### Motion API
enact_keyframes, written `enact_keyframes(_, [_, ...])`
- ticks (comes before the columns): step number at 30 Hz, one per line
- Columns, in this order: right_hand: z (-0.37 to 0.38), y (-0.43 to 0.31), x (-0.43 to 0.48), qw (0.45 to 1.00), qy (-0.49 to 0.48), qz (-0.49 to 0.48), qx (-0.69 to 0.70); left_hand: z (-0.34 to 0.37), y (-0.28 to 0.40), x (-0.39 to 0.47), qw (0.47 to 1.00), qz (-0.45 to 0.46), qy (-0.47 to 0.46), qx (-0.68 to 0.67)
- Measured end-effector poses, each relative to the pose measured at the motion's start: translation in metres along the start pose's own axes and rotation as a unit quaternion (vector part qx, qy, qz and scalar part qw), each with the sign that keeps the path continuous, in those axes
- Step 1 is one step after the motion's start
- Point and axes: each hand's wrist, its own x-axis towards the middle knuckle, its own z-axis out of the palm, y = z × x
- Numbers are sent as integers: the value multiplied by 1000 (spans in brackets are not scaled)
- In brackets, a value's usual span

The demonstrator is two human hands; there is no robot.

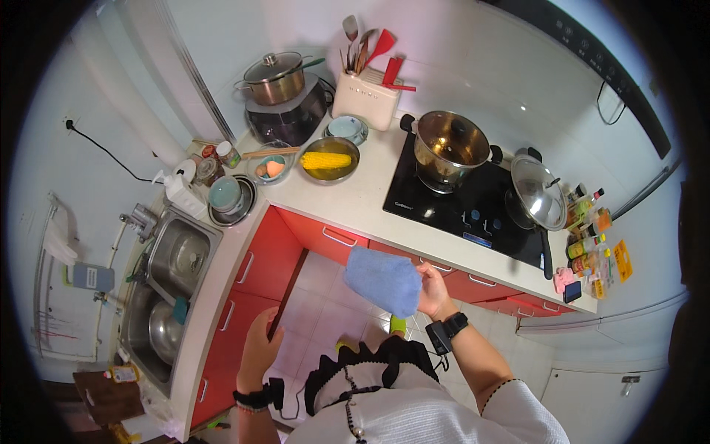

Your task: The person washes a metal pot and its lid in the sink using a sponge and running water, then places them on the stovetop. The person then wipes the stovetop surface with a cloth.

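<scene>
My right hand point(434, 289) grips one edge of a folded blue cloth point(384, 279), held out in front of the red drawers and above the tiled floor. The cloth's free end points left. My left hand point(260, 341) is empty, fingers apart, beside the red cabinet doors point(221, 327) below the sink counter. Ahead on the counter, a metal bowl holds a yellow corn cob point(326, 161). Left of it, a small bowl with eggs point(270, 168) sits in a glass dish. A steel pot point(452, 144) stands on the black cooktop point(438, 208).
A lidded pan point(537, 191) has its handle over the counter's front edge; bottles point(588, 244) line the right end. The double sink point(183, 261) is at left, with stacked bowls point(226, 197) beside it. A utensil holder point(366, 97) and a lidded pot point(274, 83) stand at the back.
</scene>
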Motion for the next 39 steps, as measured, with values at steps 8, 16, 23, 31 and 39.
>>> enact_keyframes(8, [-4,23,43,994,46,-18,-100,-21,-26,-13,998,-58,22,1])
enact_keyframes(16, [-98,-82,-48,846,304,-390,-199,-19,-29,29,994,-108,16,19])
enact_keyframes(23, [-193,-171,-62,353,494,-408,-682,19,13,94,995,-86,-43,28])
enact_keyframes(31, [-206,-182,-31,271,533,-346,-723,65,57,145,992,-78,-88,55])
enact_keyframes(39, [-232,-172,-25,283,543,-266,-745,92,81,178,986,-71,-142,59])
